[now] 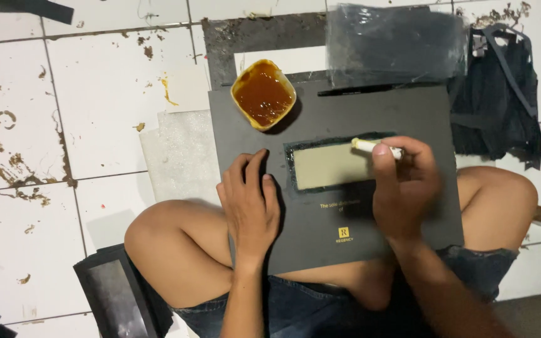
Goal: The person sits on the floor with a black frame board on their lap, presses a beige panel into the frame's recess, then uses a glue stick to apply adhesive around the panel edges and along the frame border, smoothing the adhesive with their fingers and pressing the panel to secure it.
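The white tile floor point(95, 94) is stained with brown spots, and it continues past every edge of the view. On it, resting over the person's crossed legs, lies the large black card sheet point(345, 119), which has a rectangular window point(330, 166) cut in the middle; its lower edge is hidden behind the hands and the lap. Above the sheet, a stack of clear plastic film point(396, 40) covers its top edge, and to the right of the sheet a heap of black offcuts point(502, 94) is partly cut off. At the sheet's top left corner stands a small yellow bowl of amber glue point(263, 94). The left hand point(250, 206) lies flat on the sheet, fingers spread, just left of the window. The right hand point(405, 188) is blurred; its fingers pinch a thin white stick point(367, 145) at the window's upper right corner. The stick's tip is hard to make out.
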